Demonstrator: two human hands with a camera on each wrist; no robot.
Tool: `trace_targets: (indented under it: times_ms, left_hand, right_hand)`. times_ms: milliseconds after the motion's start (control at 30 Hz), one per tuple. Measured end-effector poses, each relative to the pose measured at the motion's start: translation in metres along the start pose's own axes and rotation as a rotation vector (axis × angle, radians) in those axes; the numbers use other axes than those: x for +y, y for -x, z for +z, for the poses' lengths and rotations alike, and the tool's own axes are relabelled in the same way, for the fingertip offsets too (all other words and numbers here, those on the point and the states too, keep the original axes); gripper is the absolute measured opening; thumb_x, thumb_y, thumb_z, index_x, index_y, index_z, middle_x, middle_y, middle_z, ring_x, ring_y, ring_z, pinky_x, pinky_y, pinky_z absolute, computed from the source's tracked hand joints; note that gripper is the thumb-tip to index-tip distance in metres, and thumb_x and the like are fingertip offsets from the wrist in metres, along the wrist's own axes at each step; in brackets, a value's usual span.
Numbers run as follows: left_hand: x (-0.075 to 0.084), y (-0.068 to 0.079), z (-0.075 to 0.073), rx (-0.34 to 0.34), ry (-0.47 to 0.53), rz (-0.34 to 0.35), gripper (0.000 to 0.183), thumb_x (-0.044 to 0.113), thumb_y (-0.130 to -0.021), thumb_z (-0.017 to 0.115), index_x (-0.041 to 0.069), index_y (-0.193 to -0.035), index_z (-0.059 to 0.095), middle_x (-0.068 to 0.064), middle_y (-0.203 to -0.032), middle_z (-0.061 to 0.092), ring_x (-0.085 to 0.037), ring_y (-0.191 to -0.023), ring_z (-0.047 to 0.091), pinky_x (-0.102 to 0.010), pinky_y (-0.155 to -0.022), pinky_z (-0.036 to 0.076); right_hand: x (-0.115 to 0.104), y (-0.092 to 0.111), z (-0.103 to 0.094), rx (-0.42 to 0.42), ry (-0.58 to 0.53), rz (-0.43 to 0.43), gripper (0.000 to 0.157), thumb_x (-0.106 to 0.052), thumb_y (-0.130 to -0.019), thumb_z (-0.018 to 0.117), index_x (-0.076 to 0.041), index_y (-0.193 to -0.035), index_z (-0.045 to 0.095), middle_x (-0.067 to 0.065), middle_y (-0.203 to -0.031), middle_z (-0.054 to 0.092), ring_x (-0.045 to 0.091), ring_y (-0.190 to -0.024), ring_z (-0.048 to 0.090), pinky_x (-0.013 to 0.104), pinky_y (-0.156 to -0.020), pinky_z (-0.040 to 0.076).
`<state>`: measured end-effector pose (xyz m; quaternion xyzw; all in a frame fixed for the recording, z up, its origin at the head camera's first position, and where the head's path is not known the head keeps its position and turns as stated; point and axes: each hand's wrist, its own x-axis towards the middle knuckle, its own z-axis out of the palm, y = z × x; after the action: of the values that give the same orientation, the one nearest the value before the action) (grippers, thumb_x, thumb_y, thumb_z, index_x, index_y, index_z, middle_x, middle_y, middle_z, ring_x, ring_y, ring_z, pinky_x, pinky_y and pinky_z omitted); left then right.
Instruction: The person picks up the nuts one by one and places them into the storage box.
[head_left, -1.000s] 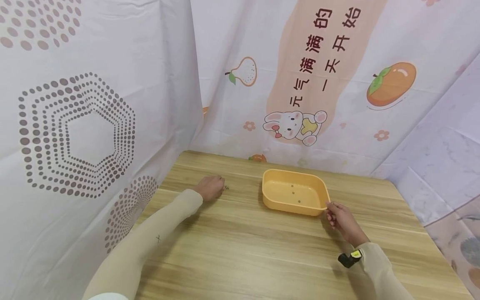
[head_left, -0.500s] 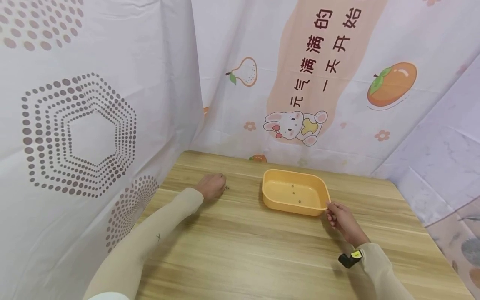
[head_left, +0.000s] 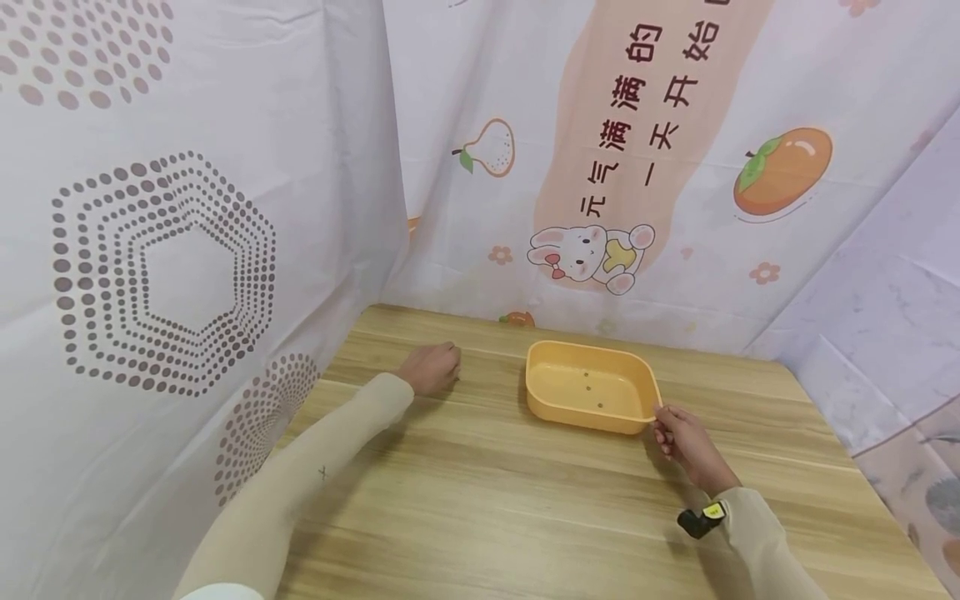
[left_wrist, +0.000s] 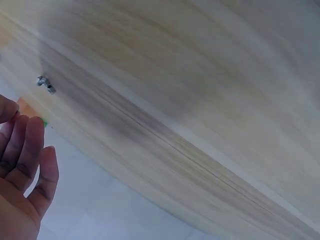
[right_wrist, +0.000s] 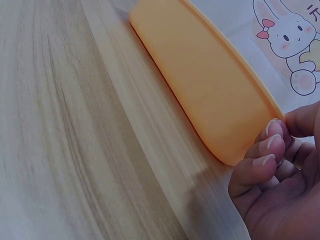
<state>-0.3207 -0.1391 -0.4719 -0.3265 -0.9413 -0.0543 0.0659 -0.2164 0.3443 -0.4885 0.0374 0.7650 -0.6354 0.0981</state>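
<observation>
Right hand [head_left: 692, 450] pinches the near right corner of a shallow yellow-orange tray [head_left: 585, 419] with rounded corners; left hand [head_left: 430, 369] near small silvery metal bits [left_wrist: 42, 80].
Tray sits on the light wood-grain table [head_left: 510, 508], toward the far edge, 3 small dark spots [head_left: 588, 388] on its floor, pieces or holes unclear. Right thumb and bent fingers grip the rim. Left hand is at the table's far left, well apart from the tray, fingers bent, thumb close to the fingertips; can't tell if anything is held. Metal bits lie on the wood near those fingertips, touching or almost, exact count unclear. 2 beige sleeves [head_left: 352, 437]; black device with yellow label [head_left: 700, 522] at right wrist.
</observation>
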Motion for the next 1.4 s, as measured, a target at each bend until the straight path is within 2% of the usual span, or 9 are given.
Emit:
trace_targets:
  times_ms: [233,533,667,833,1033,1400]
  left_hand:
    - [0.0,-0.006,0.005,0.018,-0.003,0.012,0.012,0.013,-0.104,0.059,0.005,-0.102,0.068,-0.003,-0.094,0.066,-0.014,-0.082,0.066,-0.025,-0.07,0.056]
    - [0.006,-0.009,0.002,0.003,-0.027,0.012,0.013,0.016,-0.104,0.061,0.006,-0.102,0.069,-0.002,-0.095,0.066,-0.014,-0.083,0.067,-0.026,-0.071,0.057]
    - [0.006,-0.012,0.004,0.018,-0.009,0.013,0.013,0.016,-0.104,0.06,0.007,-0.1,0.068,0.0,-0.092,0.066,-0.012,-0.08,0.065,-0.025,-0.068,0.056]
    - [0.008,-0.016,0.006,0.037,0.021,0.037,0.012,0.014,-0.104,0.059,0.006,-0.101,0.067,-0.001,-0.093,0.066,-0.013,-0.08,0.065,-0.024,-0.07,0.056]
    - [0.012,-0.021,0.008,0.048,0.011,0.061,0.013,0.014,-0.104,0.057,0.007,-0.1,0.067,0.0,-0.092,0.065,-0.01,-0.079,0.065,-0.02,-0.068,0.054]
    - [0.022,-0.027,0.001,0.056,-0.024,0.06,0.009,0.013,-0.103,0.061,0.007,-0.098,0.067,0.0,-0.09,0.064,-0.011,-0.077,0.063,-0.02,-0.065,0.053]
  right_hand:
    - [0.0,0.001,0.001,0.001,-0.009,-0.007,0.041,-0.04,-0.111,0.044,-0.003,-0.098,0.054,-0.001,-0.074,0.049,0.01,-0.059,0.044,0.025,-0.053,0.043]
    - [0.0,0.001,0.001,0.004,-0.006,-0.001,0.04,-0.039,-0.111,0.044,-0.003,-0.098,0.054,-0.001,-0.074,0.049,0.009,-0.059,0.044,0.025,-0.053,0.043]
    - [0.0,0.001,0.001,0.005,-0.005,-0.002,0.04,-0.04,-0.111,0.044,-0.003,-0.098,0.054,-0.001,-0.074,0.049,0.009,-0.059,0.044,0.025,-0.053,0.043]
    - [-0.001,0.002,0.002,0.006,-0.003,-0.011,0.04,-0.039,-0.111,0.044,-0.003,-0.098,0.053,-0.002,-0.074,0.049,0.009,-0.059,0.044,0.025,-0.053,0.042]
    - [-0.001,0.003,0.003,0.008,-0.003,-0.018,0.04,-0.039,-0.111,0.044,-0.003,-0.097,0.054,-0.002,-0.074,0.048,0.008,-0.059,0.043,0.024,-0.053,0.042]
    - [0.0,0.001,0.001,0.01,-0.009,0.009,0.039,-0.038,-0.112,0.042,-0.004,-0.097,0.054,-0.001,-0.073,0.049,0.009,-0.059,0.043,0.025,-0.052,0.042]
